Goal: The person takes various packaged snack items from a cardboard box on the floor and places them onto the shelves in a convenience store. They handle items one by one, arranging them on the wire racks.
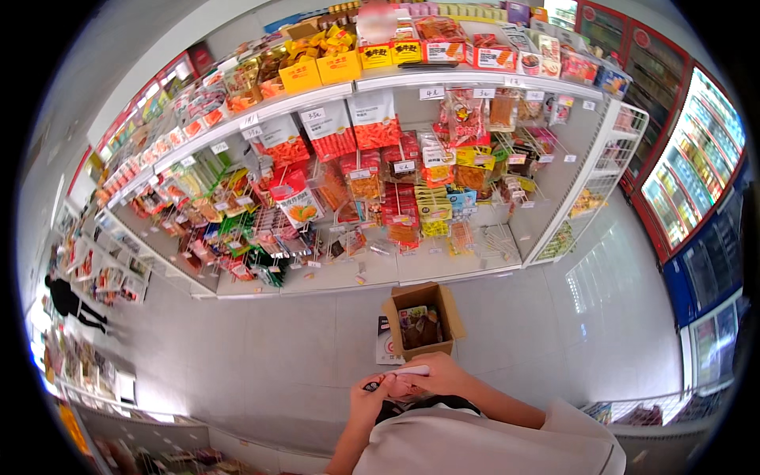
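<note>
Close to my body, my left hand (369,396) and my right hand (438,373) meet on a small snack packet (409,386), pale and pinkish, with a white edge along its top. The fingers cover much of it. Just beyond the hands, an open cardboard box (452,314) stands on the floor with several packaged snacks (419,323) inside. Beside the box, partly under it or behind it, lies a white printed sheet or bag (385,341) with dark and red print.
A long white shelf unit (457,274) with hanging snack packets (374,122) and boxes on top spans the front. Drinks fridges (694,154) line the right. A person (66,300) in dark clothing stands far left. Wire racks (647,409) lie at the lower right.
</note>
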Demonstrator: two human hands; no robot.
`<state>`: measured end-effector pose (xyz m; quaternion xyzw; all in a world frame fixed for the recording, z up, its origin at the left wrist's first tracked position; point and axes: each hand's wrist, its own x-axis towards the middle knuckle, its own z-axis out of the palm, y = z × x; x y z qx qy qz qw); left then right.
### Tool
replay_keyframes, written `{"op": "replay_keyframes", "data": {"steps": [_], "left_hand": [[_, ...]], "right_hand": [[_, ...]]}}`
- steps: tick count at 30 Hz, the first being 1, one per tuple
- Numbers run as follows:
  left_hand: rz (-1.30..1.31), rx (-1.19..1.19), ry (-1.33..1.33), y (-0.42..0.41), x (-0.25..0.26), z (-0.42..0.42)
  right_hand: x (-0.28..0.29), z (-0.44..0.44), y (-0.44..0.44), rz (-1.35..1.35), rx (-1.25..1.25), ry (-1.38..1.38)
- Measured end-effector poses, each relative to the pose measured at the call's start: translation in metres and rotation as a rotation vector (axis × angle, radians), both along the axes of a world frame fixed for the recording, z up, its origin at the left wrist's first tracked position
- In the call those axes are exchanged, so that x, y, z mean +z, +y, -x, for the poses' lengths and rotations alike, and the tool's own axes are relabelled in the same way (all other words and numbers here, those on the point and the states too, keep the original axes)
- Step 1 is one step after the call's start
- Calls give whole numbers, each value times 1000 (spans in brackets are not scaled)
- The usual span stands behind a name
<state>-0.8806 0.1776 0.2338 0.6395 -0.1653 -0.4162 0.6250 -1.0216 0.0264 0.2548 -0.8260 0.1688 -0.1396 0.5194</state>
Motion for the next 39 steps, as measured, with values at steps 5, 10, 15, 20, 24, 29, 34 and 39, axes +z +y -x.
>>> {"op": "replay_keyframes", "data": {"steps": [5,10,15,20,24,29,34,39], "left_hand": [[-63,-90,-170,23,-1,-45],[-18,-267,-260,46,-7,-73],[-44,-429,-417,40,3,-82],[-15,-418,-460,38,-12,-83],[-46,-424,-489,18,2,-69],[-53,-386,-630,-14,24,-55],[-114,-424,-562,-47,29,-8],[-168,-530,-505,-98,23,60]], "right_hand": [[8,-32,39,-4,-41,18],[-10,-47,75,7,-113,-29],[-18,-42,90,59,-252,-96],[-24,-40,90,-62,-262,-19],[16,-22,71,-214,-272,83],[-6,-5,46,-314,-369,-167],[-5,46,8,-434,-387,-200],[-26,107,-30,-710,-479,-220]]}}
